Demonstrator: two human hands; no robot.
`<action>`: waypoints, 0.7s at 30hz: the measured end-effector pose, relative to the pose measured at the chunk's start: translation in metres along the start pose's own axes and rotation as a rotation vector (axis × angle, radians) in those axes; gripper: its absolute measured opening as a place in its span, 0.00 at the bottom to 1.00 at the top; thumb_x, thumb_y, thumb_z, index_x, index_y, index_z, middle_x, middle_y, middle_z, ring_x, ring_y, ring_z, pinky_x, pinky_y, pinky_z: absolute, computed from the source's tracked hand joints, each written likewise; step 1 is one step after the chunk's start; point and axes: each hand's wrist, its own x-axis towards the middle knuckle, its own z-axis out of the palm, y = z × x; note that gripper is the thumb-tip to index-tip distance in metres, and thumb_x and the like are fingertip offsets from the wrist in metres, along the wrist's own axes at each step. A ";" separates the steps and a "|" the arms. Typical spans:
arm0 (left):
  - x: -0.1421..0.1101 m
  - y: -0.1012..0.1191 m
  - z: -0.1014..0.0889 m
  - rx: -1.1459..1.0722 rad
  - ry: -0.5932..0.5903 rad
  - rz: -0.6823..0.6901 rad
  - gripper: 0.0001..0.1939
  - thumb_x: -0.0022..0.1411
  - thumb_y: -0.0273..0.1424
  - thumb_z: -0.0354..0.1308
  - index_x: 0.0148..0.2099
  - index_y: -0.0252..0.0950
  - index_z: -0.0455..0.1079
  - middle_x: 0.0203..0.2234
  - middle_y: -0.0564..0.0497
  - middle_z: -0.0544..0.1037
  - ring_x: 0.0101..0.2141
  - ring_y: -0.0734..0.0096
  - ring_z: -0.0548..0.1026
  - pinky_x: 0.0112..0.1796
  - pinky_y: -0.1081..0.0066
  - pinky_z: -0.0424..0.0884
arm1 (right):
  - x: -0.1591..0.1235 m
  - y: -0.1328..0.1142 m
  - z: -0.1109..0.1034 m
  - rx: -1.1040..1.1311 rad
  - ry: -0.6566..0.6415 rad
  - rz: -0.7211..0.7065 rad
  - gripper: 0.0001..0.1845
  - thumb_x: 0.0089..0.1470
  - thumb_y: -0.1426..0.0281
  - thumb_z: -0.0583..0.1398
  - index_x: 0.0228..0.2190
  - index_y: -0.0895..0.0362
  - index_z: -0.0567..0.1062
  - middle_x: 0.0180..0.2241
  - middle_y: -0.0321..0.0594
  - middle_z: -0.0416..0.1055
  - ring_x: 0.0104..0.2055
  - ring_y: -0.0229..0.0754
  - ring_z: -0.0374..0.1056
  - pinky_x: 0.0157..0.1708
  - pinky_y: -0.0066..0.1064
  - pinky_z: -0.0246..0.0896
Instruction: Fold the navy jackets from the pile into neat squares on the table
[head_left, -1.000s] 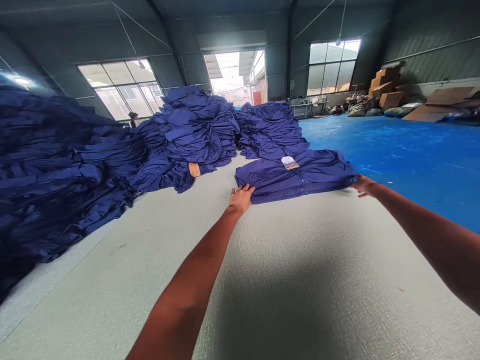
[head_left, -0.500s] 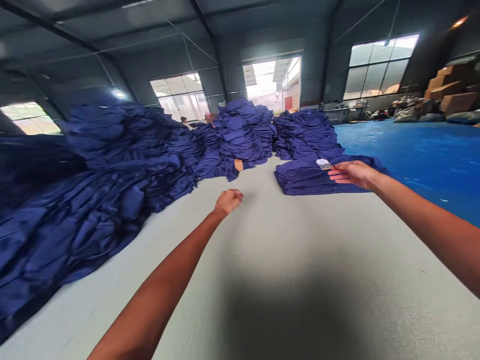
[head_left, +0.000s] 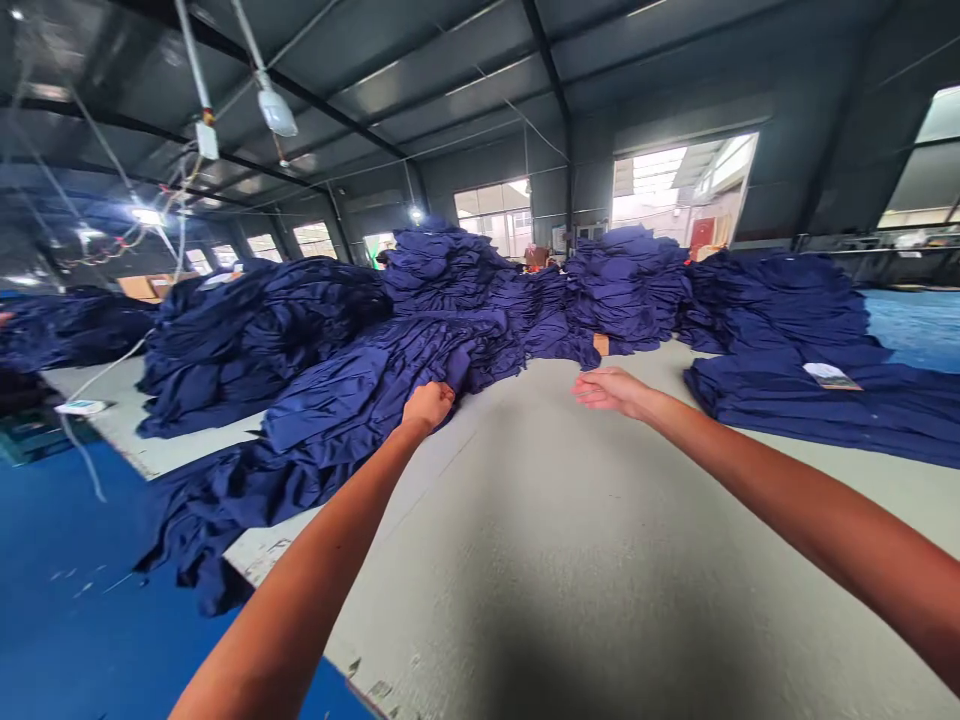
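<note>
A long heap of loose navy blue garments (head_left: pixel 337 400) lies along the left side of a wide grey table (head_left: pixel 570 560). My left hand (head_left: pixel 427 405) reaches out to the heap's near edge, fingers closed on a fold of the navy cloth. My right hand (head_left: pixel 609 389) hovers over bare table to the right of it, fingers stretched forward and holding nothing. At the right lies a neat stack of folded navy garments (head_left: pixel 817 405) with a white hang tag (head_left: pixel 827 375) on top.
More tall piles of navy garments (head_left: pixel 622 285) stand at the table's far end. Blue floor (head_left: pixel 82 590) lies left of the table edge. A white cord (head_left: pixel 82 460) hangs at the left. Windows and an open doorway (head_left: pixel 679 195) are behind.
My view has swung left. My left hand moved from the bare table to the loose heap and closed on cloth. My right hand left the folded stack and now hovers mid-table.
</note>
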 end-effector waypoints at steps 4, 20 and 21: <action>-0.010 -0.059 -0.031 0.157 0.037 -0.057 0.14 0.62 0.32 0.55 0.48 0.38 0.75 0.49 0.38 0.78 0.50 0.50 0.75 0.49 0.60 0.70 | 0.019 0.003 0.095 -0.045 -0.158 0.027 0.09 0.58 0.65 0.63 0.32 0.58 0.75 0.38 0.49 0.80 0.34 0.42 0.77 0.36 0.31 0.71; 0.030 -0.186 -0.050 0.342 0.101 -0.244 0.30 0.67 0.45 0.51 0.68 0.44 0.57 0.66 0.43 0.59 0.64 0.52 0.59 0.57 0.55 0.64 | 0.075 -0.016 0.282 -0.055 -0.367 0.009 0.12 0.63 0.63 0.57 0.44 0.56 0.71 0.57 0.50 0.70 0.41 0.44 0.76 0.42 0.39 0.72; 0.032 -0.187 -0.048 0.353 0.094 -0.241 0.26 0.68 0.42 0.51 0.66 0.46 0.59 0.65 0.44 0.62 0.63 0.52 0.62 0.56 0.54 0.64 | 0.078 -0.014 0.283 -0.061 -0.370 0.012 0.12 0.63 0.63 0.57 0.44 0.57 0.71 0.57 0.51 0.70 0.41 0.44 0.76 0.42 0.40 0.72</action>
